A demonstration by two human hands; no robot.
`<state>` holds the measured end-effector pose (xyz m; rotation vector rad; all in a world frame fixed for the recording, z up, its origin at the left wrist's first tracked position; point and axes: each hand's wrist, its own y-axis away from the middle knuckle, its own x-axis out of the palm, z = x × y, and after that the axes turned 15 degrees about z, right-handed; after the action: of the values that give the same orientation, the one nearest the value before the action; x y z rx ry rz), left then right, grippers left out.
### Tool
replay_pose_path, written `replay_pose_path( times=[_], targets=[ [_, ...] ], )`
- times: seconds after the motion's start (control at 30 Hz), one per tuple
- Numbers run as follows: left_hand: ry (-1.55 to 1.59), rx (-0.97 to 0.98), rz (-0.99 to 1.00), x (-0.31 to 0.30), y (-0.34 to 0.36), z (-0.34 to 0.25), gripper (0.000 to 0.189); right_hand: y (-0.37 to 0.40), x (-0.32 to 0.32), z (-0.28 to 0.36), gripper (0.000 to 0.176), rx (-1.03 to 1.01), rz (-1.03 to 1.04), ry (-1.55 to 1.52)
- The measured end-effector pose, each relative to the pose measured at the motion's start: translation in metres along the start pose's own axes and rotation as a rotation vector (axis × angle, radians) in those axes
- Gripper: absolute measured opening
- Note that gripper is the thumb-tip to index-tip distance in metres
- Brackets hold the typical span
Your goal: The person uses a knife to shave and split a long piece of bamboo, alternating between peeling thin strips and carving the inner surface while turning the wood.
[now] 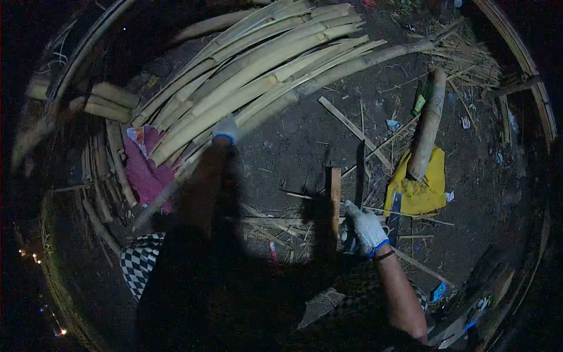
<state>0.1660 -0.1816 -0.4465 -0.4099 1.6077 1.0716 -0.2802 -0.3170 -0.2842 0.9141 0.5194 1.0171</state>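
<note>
My left hand (224, 127), in a whitish glove with a blue cuff, reaches forward to the near edge of a pile of split bamboo strips (252, 76). It touches or almost touches the lowest strip; its fingers are too blurred to make out. My right hand (367, 229), in a white glove with a blue cuff, is low at the centre right. Its fingers are curled around something dark that I cannot make out. Just left of it stands a short wooden post (335, 199). A thin bamboo stick (410, 215) passes beside the right hand.
A bamboo pole (430, 120) rests with one end on a yellow cloth (431, 193) at right. Purple cloth (146, 167) lies beneath the pile's left end. Thin sticks and litter are scattered over dark soil. Checkered cloth (141, 261) shows near my legs.
</note>
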Motion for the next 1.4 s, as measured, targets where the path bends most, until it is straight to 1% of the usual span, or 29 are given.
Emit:
replay_pose_path(
  times=[0.03,0.07,0.13,0.17,0.2,0.23,0.27,0.33,0.37,0.43,0.5,0.53,0.57,0.6,0.63,0.67,0.73,0.77,0.83,0.9,0.93,1.07,1.13,1.17,1.23,1.27,1.33,1.37,1.4],
  targets=[
    [0.005,0.03,0.055,0.0,-0.002,0.0,0.083,-0.004,-0.005,-0.007,0.029,-0.002,0.001,0.003],
    [0.002,0.029,0.052,0.002,-0.002,0.0,0.083,-0.013,-0.011,-0.022,0.03,-0.139,0.035,0.003],
    [-0.009,0.053,0.103,0.002,0.0,0.001,0.09,-0.005,-0.004,-0.009,0.034,-0.279,0.075,-0.006],
    [-0.014,0.049,0.102,-0.002,0.005,0.001,0.09,0.007,0.0,0.004,0.034,-0.175,0.05,-0.1],
    [0.016,0.042,0.148,-0.019,0.021,-0.007,0.091,0.016,0.004,0.017,0.034,-0.069,0.024,-0.191],
    [0.047,0.035,0.195,-0.021,0.025,-0.007,0.091,0.013,0.003,0.015,0.034,-0.069,0.028,-0.189],
    [0.047,0.032,0.195,-0.021,0.022,-0.005,0.091,0.009,0.002,0.012,0.035,-0.079,0.007,-0.151],
    [0.031,0.146,0.102,-0.008,0.005,0.006,0.086,0.0,0.0,0.003,0.035,-0.089,-0.015,-0.113],
    [0.03,0.144,0.102,-0.006,0.004,0.008,0.086,-0.004,-0.001,-0.001,0.034,-0.074,-0.021,-0.078],
    [-0.158,0.151,0.066,-0.021,0.02,0.001,0.053,-0.004,0.001,0.001,0.034,-0.059,-0.028,-0.043],
    [-0.109,0.143,0.05,-0.026,0.02,0.0,0.049,0.006,0.008,0.013,0.034,-0.105,-0.063,0.1],
    [-0.058,0.135,0.032,-0.028,0.019,-0.001,0.046,0.001,0.006,0.007,0.034,-0.105,-0.065,0.102],
    [-0.056,0.137,0.03,-0.031,0.017,-0.003,0.046,-0.009,0.003,-0.005,0.034,-0.109,-0.007,0.021],
    [-0.059,0.12,0.083,-0.036,0.016,-0.005,0.041,-0.012,0.003,-0.007,0.035,-0.113,0.05,-0.062],
    [-0.063,0.104,0.139,-0.039,0.016,-0.007,0.037,-0.012,0.002,-0.007,0.035,-0.114,0.047,-0.064],
    [-0.065,0.107,0.139,-0.04,0.018,-0.009,0.037,-0.011,0.002,-0.006,0.035,-0.099,0.031,-0.016],
    [-0.03,0.17,-0.028,-0.033,0.021,-0.006,0.026,-0.014,0.002,-0.011,0.034,-0.086,0.015,0.033],
    [-0.029,0.171,-0.031,-0.031,0.022,-0.006,0.026,-0.024,0.0,-0.024,0.034,-0.241,-0.057,0.176],
    [-0.08,0.264,-0.182,-0.028,0.022,-0.009,0.025,-0.021,0.002,-0.018,0.033,-0.399,-0.137,0.32],
    [-0.059,0.284,-0.217,-0.021,0.029,-0.011,0.023,-0.011,0.007,-0.005,0.033,-0.104,-0.006,-0.122],
    [-0.04,0.3,-0.249,-0.021,0.032,-0.014,0.022,-0.008,0.007,-0.001,0.034,-0.096,0.0,-0.073],
    [0.02,0.314,-0.24,-0.015,0.02,-0.013,0.025,-0.016,0.005,-0.012,0.034,-0.109,0.017,-0.121],
    [0.069,0.235,-0.103,-0.013,0.016,-0.016,0.025,-0.017,0.003,-0.013,0.035,-0.115,0.038,-0.044],
    [0.068,0.237,-0.103,-0.013,0.016,-0.017,0.025,-0.014,0.004,-0.011,0.035,-0.115,0.037,-0.046],
    [0.174,0.242,-0.301,-0.006,0.013,-0.014,0.03,-0.006,0.007,-0.002,0.037,-0.069,0.041,-0.105],
    [0.174,0.241,-0.301,-0.003,0.01,-0.013,0.03,-0.007,0.007,-0.003,0.037,-0.069,0.042,-0.104],
    [0.214,0.131,-0.312,-0.016,0.019,-0.019,0.039,-0.012,0.006,-0.009,0.039,-0.097,0.01,-0.041],
    [0.214,0.132,-0.314,-0.023,0.024,-0.023,0.039,-0.016,0.004,-0.014,0.039,-0.099,0.01,-0.042],
    [0.163,0.076,-0.412,-0.027,0.026,-0.026,0.042,-0.019,0.004,-0.016,0.039,-0.142,-0.046,0.099]
  ],
)
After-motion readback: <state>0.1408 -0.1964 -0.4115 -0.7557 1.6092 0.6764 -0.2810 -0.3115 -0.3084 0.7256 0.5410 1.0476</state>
